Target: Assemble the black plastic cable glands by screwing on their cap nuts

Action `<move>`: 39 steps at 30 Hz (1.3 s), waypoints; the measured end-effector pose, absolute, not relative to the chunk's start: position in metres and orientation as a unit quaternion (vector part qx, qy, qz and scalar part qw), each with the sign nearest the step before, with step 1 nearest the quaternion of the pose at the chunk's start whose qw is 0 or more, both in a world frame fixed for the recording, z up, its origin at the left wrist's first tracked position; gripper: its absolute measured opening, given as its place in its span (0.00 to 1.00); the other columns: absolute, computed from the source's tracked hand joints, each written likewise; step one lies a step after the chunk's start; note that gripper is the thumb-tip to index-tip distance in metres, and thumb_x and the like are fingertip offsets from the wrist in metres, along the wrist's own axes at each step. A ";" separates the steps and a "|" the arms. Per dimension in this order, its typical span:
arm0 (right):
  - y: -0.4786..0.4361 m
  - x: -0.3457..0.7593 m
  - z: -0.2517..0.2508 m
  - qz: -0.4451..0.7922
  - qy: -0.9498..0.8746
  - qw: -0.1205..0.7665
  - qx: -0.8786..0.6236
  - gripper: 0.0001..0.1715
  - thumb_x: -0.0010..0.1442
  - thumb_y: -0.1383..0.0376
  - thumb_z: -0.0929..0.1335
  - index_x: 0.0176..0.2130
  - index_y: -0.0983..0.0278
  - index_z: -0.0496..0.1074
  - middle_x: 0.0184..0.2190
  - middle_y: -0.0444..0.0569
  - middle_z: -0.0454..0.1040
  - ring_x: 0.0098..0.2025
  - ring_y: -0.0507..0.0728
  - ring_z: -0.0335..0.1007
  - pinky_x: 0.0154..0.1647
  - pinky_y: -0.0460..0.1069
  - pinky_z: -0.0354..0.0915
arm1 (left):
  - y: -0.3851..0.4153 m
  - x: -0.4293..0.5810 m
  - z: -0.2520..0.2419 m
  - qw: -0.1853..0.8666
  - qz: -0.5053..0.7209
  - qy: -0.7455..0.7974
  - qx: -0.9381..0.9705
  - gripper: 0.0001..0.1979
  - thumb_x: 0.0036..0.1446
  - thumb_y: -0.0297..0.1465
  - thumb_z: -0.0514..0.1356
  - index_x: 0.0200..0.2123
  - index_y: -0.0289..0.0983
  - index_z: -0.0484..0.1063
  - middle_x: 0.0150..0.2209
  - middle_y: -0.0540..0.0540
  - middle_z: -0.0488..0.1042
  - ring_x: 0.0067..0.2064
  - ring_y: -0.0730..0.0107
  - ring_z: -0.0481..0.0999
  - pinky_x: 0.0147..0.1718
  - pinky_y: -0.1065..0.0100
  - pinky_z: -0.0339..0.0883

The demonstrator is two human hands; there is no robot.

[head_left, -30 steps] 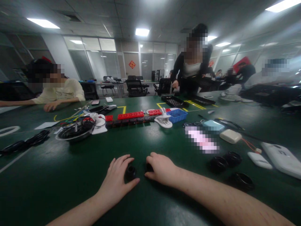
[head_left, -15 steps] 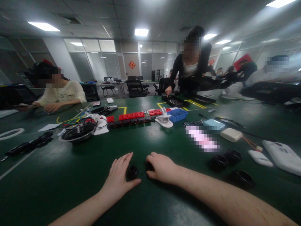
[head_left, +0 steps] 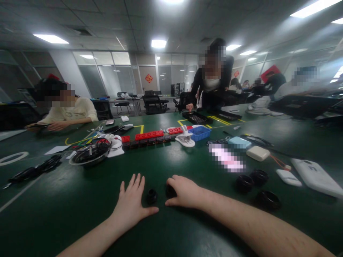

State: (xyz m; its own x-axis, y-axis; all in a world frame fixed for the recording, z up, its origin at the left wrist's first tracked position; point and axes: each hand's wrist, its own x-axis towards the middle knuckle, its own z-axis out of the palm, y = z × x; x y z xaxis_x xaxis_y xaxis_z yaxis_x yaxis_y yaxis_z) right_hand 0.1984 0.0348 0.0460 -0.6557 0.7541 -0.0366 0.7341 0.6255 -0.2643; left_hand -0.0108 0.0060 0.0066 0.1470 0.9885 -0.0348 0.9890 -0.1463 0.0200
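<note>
My left hand [head_left: 131,200] lies low over the green table, its fingers spread and holding nothing. Just right of its palm, between thumb and index finger, stands a small black round part [head_left: 151,196] with a hole in its top; the hand is apart from it. My right hand [head_left: 183,192] curls its fingers and thumb round a second black round part [head_left: 170,191], which is partly hidden by the hand. Further right are several larger black rings, among them one near ring [head_left: 268,200] and one left ring [head_left: 244,183].
Ahead lie a row of red and black blocks [head_left: 149,135], a white clamp [head_left: 185,139], a blue bin [head_left: 200,133] and a metal bowl [head_left: 89,157] of black parts. White devices [head_left: 317,176] and a pixelated phone-shaped item [head_left: 226,157] lie right. Co-workers are across the table.
My left hand has spread its fingers and drawn slightly left, away from the small black part. My right hand stays round its part, the thumb a little straighter. The view has shifted slightly.
</note>
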 end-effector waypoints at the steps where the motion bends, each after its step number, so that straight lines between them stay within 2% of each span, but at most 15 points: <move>1: 0.035 0.199 0.046 0.131 -0.900 0.039 -0.413 0.28 0.44 0.50 0.70 0.38 0.66 0.67 0.35 0.52 0.68 0.34 0.58 0.66 0.30 0.49 0.63 | 0.006 -0.012 0.006 0.019 -0.013 0.651 0.759 0.55 0.37 0.60 0.51 0.60 0.28 0.46 0.62 0.35 0.41 0.62 0.46 0.37 0.55 0.41 0.31; 6: 0.036 0.201 0.048 0.150 -0.900 0.036 -0.408 0.29 0.43 0.51 0.71 0.40 0.66 0.67 0.36 0.52 0.68 0.35 0.58 0.66 0.31 0.48 0.63 | 0.006 -0.014 0.007 0.040 -0.036 0.647 0.760 0.55 0.38 0.61 0.48 0.60 0.27 0.46 0.61 0.34 0.43 0.62 0.45 0.40 0.55 0.41 0.31; 20: 0.036 0.200 0.050 0.172 -0.892 0.051 -0.415 0.35 0.40 0.52 0.73 0.44 0.67 0.67 0.37 0.51 0.64 0.36 0.56 0.64 0.33 0.48 0.62 | 0.007 -0.015 0.005 0.041 -0.010 0.640 0.767 0.55 0.37 0.62 0.49 0.59 0.26 0.49 0.61 0.32 0.46 0.62 0.45 0.44 0.56 0.45 0.38; 33: 0.039 0.202 0.046 0.175 -0.899 0.043 -0.399 0.35 0.42 0.51 0.72 0.45 0.66 0.67 0.39 0.52 0.63 0.37 0.57 0.62 0.34 0.48 0.62 | 0.007 -0.015 0.004 0.044 -0.019 0.648 0.760 0.54 0.38 0.61 0.49 0.59 0.26 0.48 0.61 0.33 0.45 0.62 0.46 0.43 0.57 0.46 0.38; 37: 0.037 0.202 0.046 0.141 -0.903 0.047 -0.402 0.36 0.41 0.50 0.73 0.46 0.66 0.67 0.39 0.52 0.63 0.39 0.59 0.61 0.37 0.50 0.62 | 0.007 -0.016 0.004 0.040 -0.016 0.644 0.764 0.54 0.38 0.61 0.49 0.59 0.27 0.48 0.61 0.33 0.45 0.62 0.46 0.43 0.57 0.46 0.37; 39: 0.030 0.200 0.052 0.095 -0.911 0.073 -0.394 0.33 0.43 0.51 0.72 0.46 0.65 0.68 0.39 0.53 0.63 0.41 0.60 0.59 0.40 0.52 0.60 | 0.007 -0.015 0.004 0.042 -0.015 0.641 0.766 0.53 0.39 0.61 0.49 0.59 0.27 0.48 0.61 0.33 0.45 0.62 0.46 0.43 0.57 0.46 0.37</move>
State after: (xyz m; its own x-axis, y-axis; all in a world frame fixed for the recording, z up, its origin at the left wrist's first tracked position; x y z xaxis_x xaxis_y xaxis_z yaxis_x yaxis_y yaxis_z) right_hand 0.1998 0.0300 0.0522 -0.6786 0.7323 0.0570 0.7045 0.6709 -0.2312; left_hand -0.0152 0.0067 0.0041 0.1766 0.9813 -0.0763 0.9838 -0.1736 0.0445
